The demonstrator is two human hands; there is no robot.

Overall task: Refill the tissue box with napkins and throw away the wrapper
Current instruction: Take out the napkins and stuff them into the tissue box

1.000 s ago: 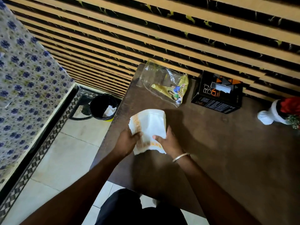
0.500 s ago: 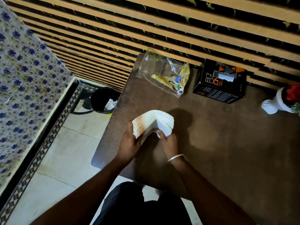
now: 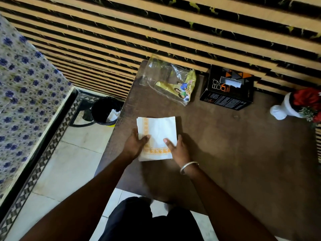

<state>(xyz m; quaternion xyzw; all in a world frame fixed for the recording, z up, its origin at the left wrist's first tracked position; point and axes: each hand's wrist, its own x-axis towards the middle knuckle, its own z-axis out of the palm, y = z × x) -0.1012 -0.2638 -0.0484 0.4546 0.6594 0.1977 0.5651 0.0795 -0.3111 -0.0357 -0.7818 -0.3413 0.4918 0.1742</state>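
Observation:
A stack of white napkins (image 3: 159, 131) with an orange patterned border lies flat near the left edge of the brown table (image 3: 243, 145). My left hand (image 3: 134, 145) grips its left side, thumb on top. My right hand (image 3: 178, 150) holds its lower right corner, thumb on top. The empty clear and yellow wrapper (image 3: 171, 80) lies at the back of the table, apart from my hands. To its right stands the black tissue box (image 3: 227, 89) with a white tissue poking from its top slot.
A black waste bin (image 3: 105, 110) with white paper inside stands on the tiled floor left of the table. A white vase with red flowers (image 3: 298, 106) sits at the right. A slatted wall runs behind, and a floral-covered bed (image 3: 22, 94) is on the left.
The napkin stack, bent and fanned upward between my hands half a second ago, now lies flat and squared on the table, with both hands still on it.

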